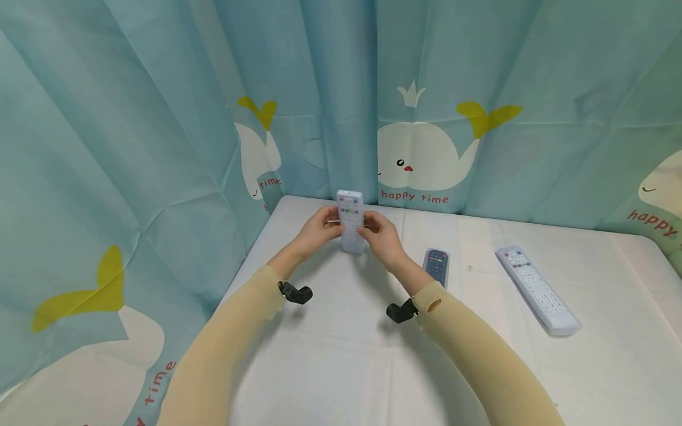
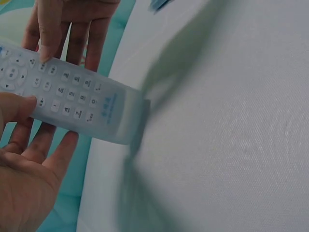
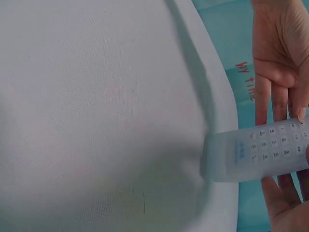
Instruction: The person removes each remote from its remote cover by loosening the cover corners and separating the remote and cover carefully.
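Observation:
A white remote control (image 1: 350, 220) with a pale, translucent look stands upright between both hands, its buttons toward me. My left hand (image 1: 315, 229) grips its left edge, thumb on the front and the other fingers behind. From the opposite side my right hand (image 1: 385, 238) pinches the right edge in the same way. In the left wrist view the remote's lower end (image 2: 128, 116) meets its shadow at the table surface. The right wrist view shows the number keys (image 3: 275, 142) and that same end at the table.
Just right of my right forearm lies a dark remote (image 1: 437, 266) with a pale border, partly covered by the arm. Farther right a longer white remote (image 1: 535, 290) lies slantwise on the white table (image 1: 330, 361). A blue whale-print curtain (image 1: 330, 89) hangs behind and at the left.

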Tool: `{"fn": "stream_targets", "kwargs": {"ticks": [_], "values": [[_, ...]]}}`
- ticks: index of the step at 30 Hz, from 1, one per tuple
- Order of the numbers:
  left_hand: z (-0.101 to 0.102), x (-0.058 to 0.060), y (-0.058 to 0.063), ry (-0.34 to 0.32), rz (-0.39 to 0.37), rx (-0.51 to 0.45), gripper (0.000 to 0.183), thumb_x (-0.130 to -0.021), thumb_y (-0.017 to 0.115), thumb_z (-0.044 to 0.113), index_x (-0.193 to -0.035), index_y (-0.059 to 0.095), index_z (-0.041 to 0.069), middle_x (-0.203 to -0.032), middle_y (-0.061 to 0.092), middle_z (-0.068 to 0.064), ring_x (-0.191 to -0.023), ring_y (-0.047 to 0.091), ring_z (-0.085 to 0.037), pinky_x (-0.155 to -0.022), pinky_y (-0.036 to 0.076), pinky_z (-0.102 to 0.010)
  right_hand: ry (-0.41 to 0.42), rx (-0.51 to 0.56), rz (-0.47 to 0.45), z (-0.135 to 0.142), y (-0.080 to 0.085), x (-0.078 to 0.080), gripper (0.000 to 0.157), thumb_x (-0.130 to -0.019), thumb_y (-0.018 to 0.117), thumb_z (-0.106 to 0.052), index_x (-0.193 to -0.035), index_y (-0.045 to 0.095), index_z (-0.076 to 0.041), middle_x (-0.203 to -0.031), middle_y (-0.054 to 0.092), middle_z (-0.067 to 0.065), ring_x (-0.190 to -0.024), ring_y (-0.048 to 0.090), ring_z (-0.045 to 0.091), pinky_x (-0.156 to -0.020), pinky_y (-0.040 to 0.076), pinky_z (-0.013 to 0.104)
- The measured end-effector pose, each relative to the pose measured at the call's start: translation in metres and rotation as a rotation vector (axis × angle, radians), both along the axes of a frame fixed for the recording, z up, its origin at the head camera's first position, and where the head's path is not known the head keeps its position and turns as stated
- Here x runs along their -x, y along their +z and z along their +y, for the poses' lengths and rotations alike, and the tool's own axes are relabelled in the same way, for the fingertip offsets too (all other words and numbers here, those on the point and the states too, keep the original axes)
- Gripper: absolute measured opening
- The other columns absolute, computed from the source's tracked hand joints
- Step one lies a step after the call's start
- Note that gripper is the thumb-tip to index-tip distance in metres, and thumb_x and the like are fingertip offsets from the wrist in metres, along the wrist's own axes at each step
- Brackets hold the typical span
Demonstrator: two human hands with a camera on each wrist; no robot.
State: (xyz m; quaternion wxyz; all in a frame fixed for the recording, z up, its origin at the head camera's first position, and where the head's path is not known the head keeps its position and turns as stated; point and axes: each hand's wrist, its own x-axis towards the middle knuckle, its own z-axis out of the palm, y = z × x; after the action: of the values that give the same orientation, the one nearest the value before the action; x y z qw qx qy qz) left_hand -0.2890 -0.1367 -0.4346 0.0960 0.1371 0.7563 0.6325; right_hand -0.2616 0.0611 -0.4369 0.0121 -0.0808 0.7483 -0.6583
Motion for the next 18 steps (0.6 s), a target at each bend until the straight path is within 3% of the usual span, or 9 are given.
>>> {"fn": "stream_targets", "kwargs": {"ticks": [18], "values": [[0.0029,-0.0012,-0.0001,-0.003,0.009,-0.016,0.045,-0.103,0.056,-0.001,-0.146,0.044,-0.003,-0.142,0.052,-0.023,-0.131,0.054,-0.037,-0.106,0.048,-0.045,-0.003,-0.052,0.011,-0.0001,-0.0047,0.0025,0.036,-0.102,0.06,-0.003,-0.138,0.057,0.001,-0.137,0.059,0.019,-0.129,0.054,0.033,-0.106,0.046,0.047]]}}
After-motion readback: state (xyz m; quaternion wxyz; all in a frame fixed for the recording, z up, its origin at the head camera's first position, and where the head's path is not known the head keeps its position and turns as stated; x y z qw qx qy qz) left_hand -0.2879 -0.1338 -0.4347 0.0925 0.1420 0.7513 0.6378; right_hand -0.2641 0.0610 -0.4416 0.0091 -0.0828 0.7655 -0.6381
